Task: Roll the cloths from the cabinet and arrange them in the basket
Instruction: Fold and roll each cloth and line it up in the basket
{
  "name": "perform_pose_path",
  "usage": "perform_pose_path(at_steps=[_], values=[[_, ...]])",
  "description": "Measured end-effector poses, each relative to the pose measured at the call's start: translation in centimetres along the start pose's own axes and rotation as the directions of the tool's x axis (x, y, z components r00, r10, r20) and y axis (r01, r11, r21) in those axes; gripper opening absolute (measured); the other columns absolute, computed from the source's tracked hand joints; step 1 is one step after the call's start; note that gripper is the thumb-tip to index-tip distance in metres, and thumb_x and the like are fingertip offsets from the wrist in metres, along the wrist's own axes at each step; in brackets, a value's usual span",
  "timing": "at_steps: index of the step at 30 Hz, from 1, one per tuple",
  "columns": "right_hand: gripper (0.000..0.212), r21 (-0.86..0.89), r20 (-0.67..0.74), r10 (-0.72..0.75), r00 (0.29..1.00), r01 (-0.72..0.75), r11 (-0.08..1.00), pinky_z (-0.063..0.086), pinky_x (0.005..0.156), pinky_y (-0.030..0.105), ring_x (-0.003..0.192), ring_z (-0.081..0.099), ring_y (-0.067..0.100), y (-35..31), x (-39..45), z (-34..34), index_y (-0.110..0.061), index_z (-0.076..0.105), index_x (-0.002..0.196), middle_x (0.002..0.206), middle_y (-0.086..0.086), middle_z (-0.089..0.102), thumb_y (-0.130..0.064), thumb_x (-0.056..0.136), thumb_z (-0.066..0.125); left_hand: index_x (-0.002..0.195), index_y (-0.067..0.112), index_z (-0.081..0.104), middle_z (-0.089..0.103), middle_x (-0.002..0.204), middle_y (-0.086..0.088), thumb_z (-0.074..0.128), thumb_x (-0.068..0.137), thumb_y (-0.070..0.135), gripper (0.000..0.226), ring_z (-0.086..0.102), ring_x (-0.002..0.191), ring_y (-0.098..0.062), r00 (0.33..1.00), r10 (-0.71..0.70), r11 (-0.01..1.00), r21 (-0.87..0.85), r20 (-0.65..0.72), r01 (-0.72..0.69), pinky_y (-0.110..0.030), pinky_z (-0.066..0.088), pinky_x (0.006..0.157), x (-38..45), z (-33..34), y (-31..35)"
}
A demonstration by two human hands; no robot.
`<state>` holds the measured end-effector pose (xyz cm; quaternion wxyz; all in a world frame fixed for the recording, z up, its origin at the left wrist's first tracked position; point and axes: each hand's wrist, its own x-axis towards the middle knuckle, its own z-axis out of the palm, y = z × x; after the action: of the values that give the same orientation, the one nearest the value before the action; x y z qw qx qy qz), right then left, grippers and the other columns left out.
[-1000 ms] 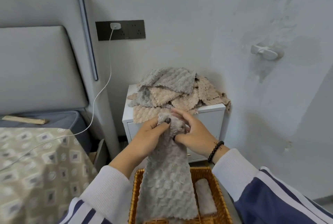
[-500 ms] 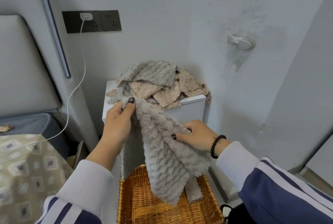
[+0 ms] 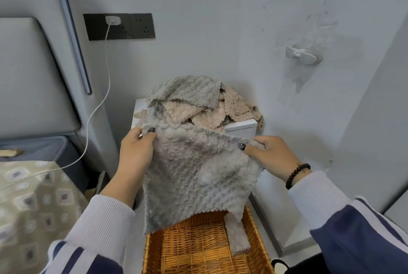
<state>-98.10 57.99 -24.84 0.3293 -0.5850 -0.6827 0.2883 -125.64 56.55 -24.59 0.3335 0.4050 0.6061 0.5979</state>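
A fluffy grey cloth (image 3: 196,176) hangs spread out flat in the air above the wicker basket (image 3: 198,249). My left hand (image 3: 135,152) pinches its upper left corner and my right hand (image 3: 268,154) pinches its upper right corner. Behind it, a heap of grey and beige cloths (image 3: 198,101) lies on the white cabinet (image 3: 240,127). One rolled grey cloth (image 3: 238,237) lies along the basket's right side; the hanging cloth hides the basket's far end.
A bed with a patterned cover (image 3: 33,207) and a grey headboard (image 3: 28,79) stands at the left. A white charger cable (image 3: 97,108) runs from the wall socket (image 3: 119,26) down to the bed. A white wall hook (image 3: 302,54) sticks out at the right.
The cloth was bunched between both hands, then drawn apart; now it is spread flat, with my left hand at one top corner and my right hand moved out to the other.
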Motion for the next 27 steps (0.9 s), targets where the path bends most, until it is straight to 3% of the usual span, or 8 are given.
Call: perform_pose_path(at_steps=[3,7,10,15,17,22,25,27], values=[[0.033,0.076,0.028,0.016,0.999,-0.018,0.997,0.052,0.062,0.037,0.078,0.065,0.036,-1.0,-0.2,0.6,-0.028,0.057,0.123,0.116,0.021,0.065,-0.017,0.091,0.057,0.086,0.016,0.060,0.053,0.079,-0.008,0.058,0.089,0.027,0.012,0.048,0.072,-0.023,0.997,-0.051,0.998,0.030,0.060,0.049,-0.036,0.035,0.068,-0.9,0.0,-0.8],[0.031,0.139,0.145,-0.013,0.989,-0.007,0.990,0.030,0.040,0.022,0.033,0.030,0.010,-1.2,0.1,1.6,-0.026,0.063,0.109,0.050,-0.002,0.052,-0.005,0.092,0.047,0.085,0.007,0.063,0.052,0.080,-0.008,0.057,0.094,0.030,0.026,0.046,0.072,-0.021,0.983,-0.135,0.990,0.047,0.122,0.130,-0.035,0.032,0.070,-2.4,0.5,-2.5],[0.027,0.104,0.229,-0.042,0.973,0.019,0.994,0.031,0.044,0.020,0.043,0.037,0.011,-1.6,-0.1,2.0,-0.017,0.067,0.085,0.061,-0.005,0.055,-0.004,0.093,0.045,0.087,-0.001,0.065,0.057,0.084,-0.008,0.058,0.093,0.037,0.039,0.050,0.077,-0.022,0.970,-0.165,0.986,0.029,0.179,0.163,-0.036,0.036,0.075,-3.0,1.0,-3.1],[0.032,0.162,0.496,0.019,0.868,-0.114,0.980,0.059,0.067,0.032,0.065,0.059,0.013,-2.3,-0.2,2.5,-0.020,0.060,0.106,0.081,0.002,0.063,0.002,0.091,0.042,0.095,0.020,0.071,0.072,0.082,0.001,0.058,0.096,0.018,0.013,0.063,0.070,-0.012,0.978,-0.144,0.990,0.021,0.150,0.143,-0.023,0.045,0.061,-3.1,2.2,-3.7],[0.036,0.086,0.506,-0.041,0.862,-0.003,0.996,0.058,0.076,0.044,0.074,0.067,0.020,-2.0,0.1,2.9,-0.025,0.059,0.107,0.086,0.008,0.070,0.003,0.092,0.043,0.100,0.026,0.068,0.074,0.080,0.005,0.060,0.095,0.016,0.014,0.065,0.076,-0.015,0.979,-0.133,0.991,0.015,0.155,0.132,-0.027,0.046,0.065,-3.1,2.7,-3.7],[0.027,-0.096,0.428,-0.118,0.896,0.175,0.980,0.040,0.049,0.020,0.040,0.045,0.004,-1.9,0.2,3.3,-0.019,0.066,0.105,0.045,-0.015,0.051,-0.003,0.093,0.049,0.099,0.026,0.071,0.068,0.066,0.003,0.058,0.095,0.017,0.016,0.056,0.062,-0.014,0.968,-0.112,0.994,0.017,0.224,0.111,-0.029,0.042,0.058,-3.4,3.6,-3.1],[0.011,-0.116,0.410,-0.145,0.900,0.209,0.971,0.055,0.067,0.027,0.066,0.065,0.006,-2.1,0.3,3.7,-0.017,0.071,0.094,0.071,-0.011,0.071,-0.017,0.091,0.060,0.101,0.019,0.074,0.072,0.073,0.001,0.057,0.096,0.016,0.018,0.062,0.060,-0.010,0.963,-0.094,0.996,0.016,0.253,0.093,-0.022,0.048,0.055,-3.5,3.8,-2.8],[0.011,-0.116,0.393,-0.159,0.906,0.221,0.968,0.050,0.057,0.018,0.063,0.064,0.003,-2.3,0.2,3.9,-0.014,0.070,0.085,0.075,-0.002,0.073,-0.023,0.089,0.065,0.100,0.019,0.075,0.076,0.085,0.001,0.057,0.096,0.016,0.018,0.067,0.069,-0.005,0.963,-0.081,0.997,0.018,0.256,0.079,-0.016,0.052,0.059,-3.6,3.9,-2.6]])
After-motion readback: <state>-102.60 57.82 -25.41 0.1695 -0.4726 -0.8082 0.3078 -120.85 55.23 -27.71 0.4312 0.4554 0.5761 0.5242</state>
